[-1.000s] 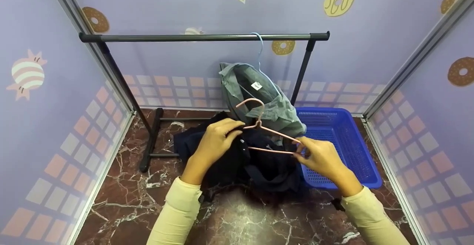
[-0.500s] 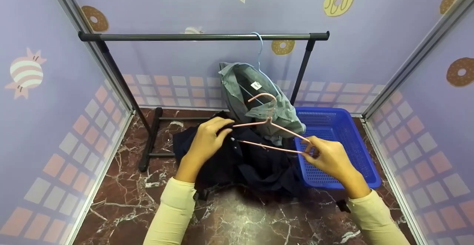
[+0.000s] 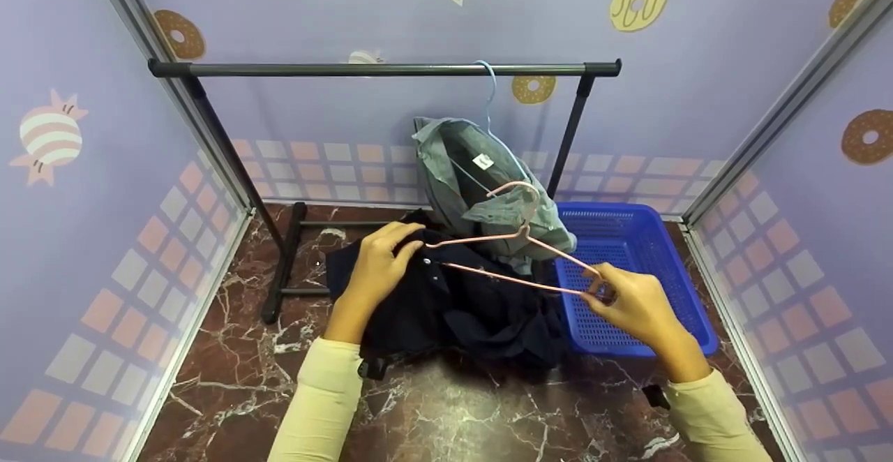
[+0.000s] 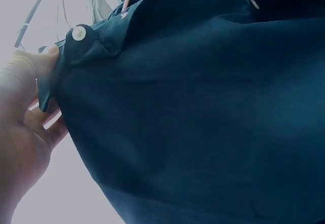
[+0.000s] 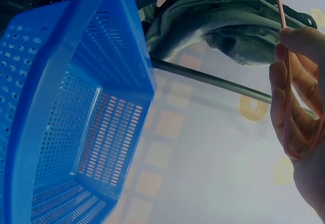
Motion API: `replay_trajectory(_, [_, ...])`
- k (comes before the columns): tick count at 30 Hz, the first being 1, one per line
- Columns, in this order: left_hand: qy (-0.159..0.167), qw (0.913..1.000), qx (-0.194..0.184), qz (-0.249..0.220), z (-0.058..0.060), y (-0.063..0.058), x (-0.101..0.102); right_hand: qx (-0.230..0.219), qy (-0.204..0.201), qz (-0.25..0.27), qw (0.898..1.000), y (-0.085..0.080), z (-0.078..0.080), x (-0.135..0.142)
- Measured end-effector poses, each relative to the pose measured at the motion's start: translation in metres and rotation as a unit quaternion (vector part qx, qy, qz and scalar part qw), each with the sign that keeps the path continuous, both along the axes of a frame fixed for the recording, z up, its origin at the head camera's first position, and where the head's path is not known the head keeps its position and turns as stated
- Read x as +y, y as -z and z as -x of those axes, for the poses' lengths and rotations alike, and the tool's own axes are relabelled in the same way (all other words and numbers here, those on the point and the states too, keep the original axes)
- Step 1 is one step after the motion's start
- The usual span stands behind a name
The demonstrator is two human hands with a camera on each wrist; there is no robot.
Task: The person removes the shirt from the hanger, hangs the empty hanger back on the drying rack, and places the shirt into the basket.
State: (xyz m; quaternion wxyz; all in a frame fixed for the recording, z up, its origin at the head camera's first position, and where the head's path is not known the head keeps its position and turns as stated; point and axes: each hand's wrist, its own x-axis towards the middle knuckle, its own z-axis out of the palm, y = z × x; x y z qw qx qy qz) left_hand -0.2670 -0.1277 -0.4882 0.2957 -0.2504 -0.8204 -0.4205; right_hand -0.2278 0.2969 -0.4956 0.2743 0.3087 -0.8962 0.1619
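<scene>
A pink clothes hanger (image 3: 488, 237) is stretched between my hands in the head view, its hook up. My right hand (image 3: 635, 301) grips the hanger's right end; in the right wrist view the fingers (image 5: 282, 94) curl round its wire. My left hand (image 3: 382, 256) pinches the edge of a dark navy shirt (image 3: 411, 315) near a white button (image 4: 78, 33), thumb on top. The hanger's left end meets the shirt at this edge, and its tip is hidden there. Below the hanger the rest of the shirt hangs bunched.
A black garment rack (image 3: 314, 70) stands behind. From its bar a grey-green shirt (image 3: 446, 162) hangs on a light blue hanger (image 3: 490, 99), just behind the pink one. A blue plastic basket (image 3: 687, 287) sits at right on the marbled floor (image 3: 460, 420). Patterned walls surround this space.
The pink hanger and my right hand have moved to the right and slightly down. My left hand, still pinching the shirt edge, has moved left, so the hands are farther apart.
</scene>
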Motion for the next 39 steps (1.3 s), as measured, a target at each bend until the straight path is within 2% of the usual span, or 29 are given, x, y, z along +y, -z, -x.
replay_trajectory(6, [-0.017,0.9995,-0.021,-0.014,0.003,0.005,-0.006,0.009,0.000,0.006,1.000,0.002,-0.003,0.009])
replay_trajectory(14, [-0.033,0.9968,-0.064,-0.036,0.009,0.015,-0.016,-0.020,0.013,-0.009,1.000,0.000,-0.008,0.019])
replay_trajectory(26, [-0.072,0.9911,-0.095,-0.058,0.012,0.030,-0.024,-0.023,0.028,-0.016,0.999,-0.008,-0.017,0.040])
replay_trajectory(31, [-0.089,0.9879,-0.123,-0.033,0.013,0.042,-0.020,-0.023,0.035,-0.001,0.999,-0.007,-0.016,0.039])
replay_trajectory(39, [-0.070,0.9860,-0.149,0.026,0.016,0.063,0.000,-0.023,0.026,0.017,0.999,0.002,-0.015,0.027])
